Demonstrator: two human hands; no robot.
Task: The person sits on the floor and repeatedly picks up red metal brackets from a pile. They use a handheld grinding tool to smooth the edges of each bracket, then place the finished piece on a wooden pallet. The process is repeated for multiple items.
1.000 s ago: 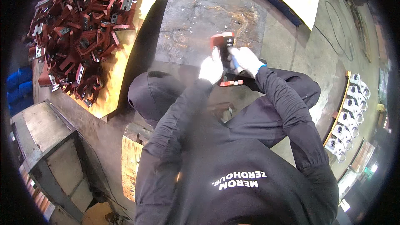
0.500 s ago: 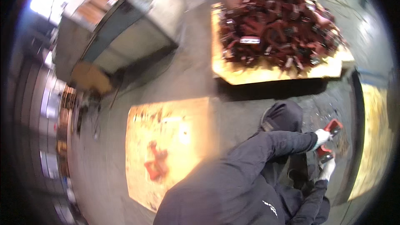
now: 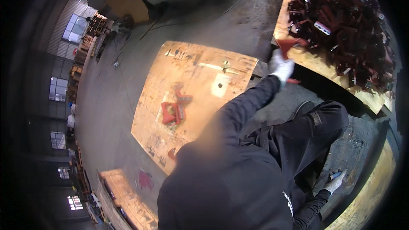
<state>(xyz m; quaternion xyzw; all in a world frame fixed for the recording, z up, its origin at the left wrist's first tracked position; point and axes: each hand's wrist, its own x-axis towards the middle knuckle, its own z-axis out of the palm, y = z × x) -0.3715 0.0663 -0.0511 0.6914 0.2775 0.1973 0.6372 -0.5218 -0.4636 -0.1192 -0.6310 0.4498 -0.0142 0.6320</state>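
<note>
Far right, the white-gloved left hand (image 3: 281,66) grips a red angled metal bracket (image 3: 288,43) beside the piled brackets (image 3: 341,17), while the right hand (image 3: 334,182) hangs near, its grip unclear.

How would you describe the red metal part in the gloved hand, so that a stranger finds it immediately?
Start at the wooden board heaped with a pile of dark red parts. At its near edge, the left hand in a white glove holds one red part. It alone is lifted out of the pile.
</note>
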